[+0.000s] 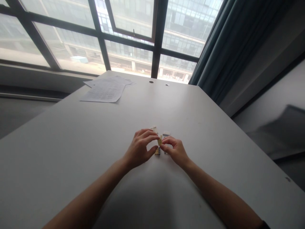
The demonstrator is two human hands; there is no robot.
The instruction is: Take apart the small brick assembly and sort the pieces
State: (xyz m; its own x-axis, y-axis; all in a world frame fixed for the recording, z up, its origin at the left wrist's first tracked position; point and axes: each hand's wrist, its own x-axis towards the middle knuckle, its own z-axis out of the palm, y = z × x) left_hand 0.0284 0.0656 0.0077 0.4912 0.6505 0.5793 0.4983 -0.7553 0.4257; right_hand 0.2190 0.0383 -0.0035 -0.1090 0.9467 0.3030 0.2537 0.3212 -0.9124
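Observation:
A small yellow block (159, 141), perhaps a toy building brick, is between the fingertips of my two hands. My right hand (175, 149) pinches it from the right with thumb and fingers. From the left, the curved index finger and thumb of my left hand (141, 146) close on its edge. Just below lies a yellow and grey studded piece (157, 151), partly covered by the fingers. A white studded piece (154, 129) shows behind my left fingers. Beyond my right fingers is a white and grey piece (166, 134), partly hidden.
Both arms rest over a wide white table (95, 133). Printed paper sheets (105, 91) lie at its far left. Two round holes pierce the far edge. Behind stand a dark-framed window (133, 47) and, at right, a blue-grey curtain (221, 47).

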